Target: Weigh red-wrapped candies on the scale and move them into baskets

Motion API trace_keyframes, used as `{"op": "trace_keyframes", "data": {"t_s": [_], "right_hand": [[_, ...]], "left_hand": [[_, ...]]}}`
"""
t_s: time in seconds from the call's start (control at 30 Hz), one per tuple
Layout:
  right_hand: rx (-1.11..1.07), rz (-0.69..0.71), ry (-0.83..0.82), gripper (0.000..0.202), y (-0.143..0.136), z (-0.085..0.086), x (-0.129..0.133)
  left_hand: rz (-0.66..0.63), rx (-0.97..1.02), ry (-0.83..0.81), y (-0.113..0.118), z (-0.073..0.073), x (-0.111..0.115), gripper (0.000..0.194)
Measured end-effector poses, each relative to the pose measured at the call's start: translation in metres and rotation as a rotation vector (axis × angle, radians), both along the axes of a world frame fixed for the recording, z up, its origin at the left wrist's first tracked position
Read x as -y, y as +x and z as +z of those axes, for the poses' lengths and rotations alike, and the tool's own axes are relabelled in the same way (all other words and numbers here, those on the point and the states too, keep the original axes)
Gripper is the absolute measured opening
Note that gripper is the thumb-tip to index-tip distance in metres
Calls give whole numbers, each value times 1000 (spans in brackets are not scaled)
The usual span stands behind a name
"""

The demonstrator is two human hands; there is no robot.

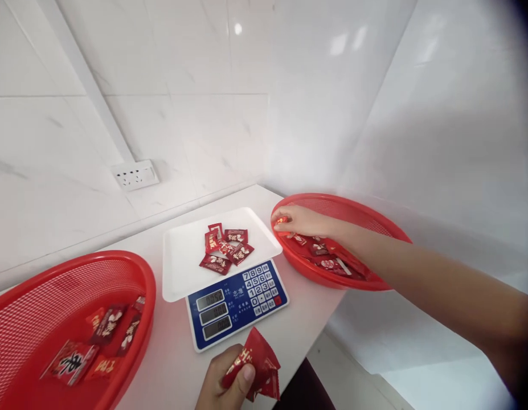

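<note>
At the lower middle, my left hand point(225, 382) is closed around several small red snack packets point(260, 360), thumb pressed on top. My right hand point(301, 220) reaches over the right red basket point(344, 200), its fingers pinching an orange-red packet point(282, 224) near the basket's left rim. Below that hand and forearm lie several dark red packets point(319, 249), partly covered by the arm. A digital scale point(238, 307) with a blue keypad panel stands between the baskets. On its white tray point(182, 250) rests a small pile of red packets point(216, 263).
At the left, another red basket point(148, 285) contains several packets point(71, 361) of different sizes. The white table point(308, 310) sits against tiled walls, its front edge running diagonally at the right. A power socket point(135, 175) is on the back wall.
</note>
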State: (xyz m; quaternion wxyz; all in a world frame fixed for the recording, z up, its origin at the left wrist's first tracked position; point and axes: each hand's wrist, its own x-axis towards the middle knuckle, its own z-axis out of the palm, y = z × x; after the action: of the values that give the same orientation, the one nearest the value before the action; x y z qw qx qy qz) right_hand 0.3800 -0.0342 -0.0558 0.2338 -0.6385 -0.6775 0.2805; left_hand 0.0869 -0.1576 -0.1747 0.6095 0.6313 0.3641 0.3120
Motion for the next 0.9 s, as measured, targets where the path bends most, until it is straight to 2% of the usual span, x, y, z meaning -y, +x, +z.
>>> {"op": "trace_keyframes", "data": {"t_s": [0.1, 0.2, 0.27, 0.33, 0.43, 0.57, 0.63, 0.7, 0.8, 0.9], "right_hand": [[-200, 110, -76, 36, -36, 5, -13], [-233, 136, 18, 53, -60, 10, -15], [-113, 112, 124, 49, -67, 12, -1], [-62, 150, 186, 35, -69, 7, 23], [-218, 253, 96, 23, -67, -21, 69], [-554, 242, -144, 31, -68, -92, 115], [-767, 194, -178, 41, -74, -127, 128], [-926, 166, -174, 48, -80, -151, 136], [-969, 232, -233, 53, -86, -161, 140], [-893, 331, -356, 55, -90, -151, 137]], "left_hand": [[0, 7, -5, -1, -1, -1, 45], [12, 22, -11, -3, 0, -2, 45], [-3, 35, -22, -3, 1, -3, 45], [-35, 43, -13, -4, 2, -3, 46], [-87, 17, 28, -3, 5, -1, 47], [-137, -95, 66, 0, 6, 1, 44], [-160, -172, 62, 1, 6, 1, 40], [-167, -254, 36, 2, 5, 0, 37], [-179, -338, -3, 2, 5, 0, 35], [-197, -346, -13, 1, 5, 1, 36]]}}
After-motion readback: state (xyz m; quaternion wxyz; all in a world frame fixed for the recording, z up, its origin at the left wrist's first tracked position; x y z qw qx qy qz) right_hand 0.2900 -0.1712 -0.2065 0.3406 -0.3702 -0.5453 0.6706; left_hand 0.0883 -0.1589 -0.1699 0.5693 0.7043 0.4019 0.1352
